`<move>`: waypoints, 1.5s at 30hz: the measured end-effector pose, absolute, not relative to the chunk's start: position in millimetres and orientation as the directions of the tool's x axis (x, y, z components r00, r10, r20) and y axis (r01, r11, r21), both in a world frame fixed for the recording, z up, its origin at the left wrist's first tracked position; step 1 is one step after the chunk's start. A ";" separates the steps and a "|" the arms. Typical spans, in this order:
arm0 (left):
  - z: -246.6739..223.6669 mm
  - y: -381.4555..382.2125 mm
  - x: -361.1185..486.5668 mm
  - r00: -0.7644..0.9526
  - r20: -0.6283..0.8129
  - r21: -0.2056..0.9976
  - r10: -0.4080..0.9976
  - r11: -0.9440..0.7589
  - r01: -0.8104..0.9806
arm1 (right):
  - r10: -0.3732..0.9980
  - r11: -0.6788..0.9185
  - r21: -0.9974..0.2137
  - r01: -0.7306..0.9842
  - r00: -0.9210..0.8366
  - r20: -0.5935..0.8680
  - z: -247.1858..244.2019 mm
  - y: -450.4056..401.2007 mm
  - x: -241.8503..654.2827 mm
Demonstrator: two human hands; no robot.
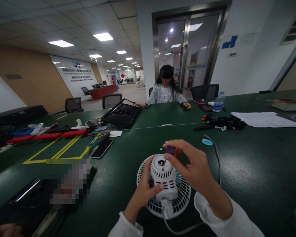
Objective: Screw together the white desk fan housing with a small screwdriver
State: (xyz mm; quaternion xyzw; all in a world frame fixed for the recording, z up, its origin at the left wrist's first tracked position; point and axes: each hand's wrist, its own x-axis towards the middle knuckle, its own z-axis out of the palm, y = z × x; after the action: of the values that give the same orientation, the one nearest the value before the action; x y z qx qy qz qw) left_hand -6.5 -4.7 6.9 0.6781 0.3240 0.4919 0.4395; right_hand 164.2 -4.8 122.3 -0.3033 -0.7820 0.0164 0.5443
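- While your left hand [144, 187] clasps the motor cover [162, 174], your right hand [191, 161] pinches the screwdriver [169, 150] by its purple handle, wrist angled in from the right.
- From that right hand, the screwdriver slants down and leftward, towards the cover's round opening [160, 162].
- The fan [181, 197] lies grille-down on the desk [123, 171], beneath both hands.

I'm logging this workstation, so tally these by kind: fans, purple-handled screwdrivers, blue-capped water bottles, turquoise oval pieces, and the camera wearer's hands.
White fan: 1
Purple-handled screwdriver: 1
Blue-capped water bottle: 1
Turquoise oval piece: 1
Wearer's hands, left hand and right hand: 2
Total: 6
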 end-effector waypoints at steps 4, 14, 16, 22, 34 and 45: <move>6.1 -4.9 -6.9 0.303 0.376 0.919 0.876 -0.395 0.001 | 0.507 0.798 -0.380 0.467 -0.182 0.842 120.3 -5.5 162.6; 8.5 -6.6 -6.6 0.301 0.379 0.916 0.875 -0.401 0.011 | 0.468 0.837 -0.342 0.428 -0.234 0.852 122.4 -6.0 161.4; 9.0 -6.7 -6.6 0.305 0.386 0.913 0.871 -0.407 0.007 | 0.474 0.840 -0.349 0.415 -0.251 0.844 122.3 -6.2 161.4; 8.1 -6.4 -7.1 0.310 0.388 0.912 0.868 -0.411 0.010 | 0.460 0.861 -0.339 0.379 -0.297 0.836 123.2 -8.4 161.0; 4.6 -5.7 -7.1 0.299 0.388 0.911 0.872 -0.412 0.019 | 0.444 0.847 -0.300 0.440 -0.274 0.853 121.4 -4.3 160.4; 8.6 -6.7 -5.2 0.295 0.384 0.913 0.875 -0.407 0.017 | 0.434 0.864 -0.303 0.401 -0.292 0.852 121.8 -8.7 161.6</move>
State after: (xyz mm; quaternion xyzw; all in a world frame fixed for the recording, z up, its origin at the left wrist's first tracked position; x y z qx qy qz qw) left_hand -5.2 -6.7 8.6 0.6778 0.3291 0.4940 0.4339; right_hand 161.6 -8.7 121.8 -0.2599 -0.8034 0.0155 0.5354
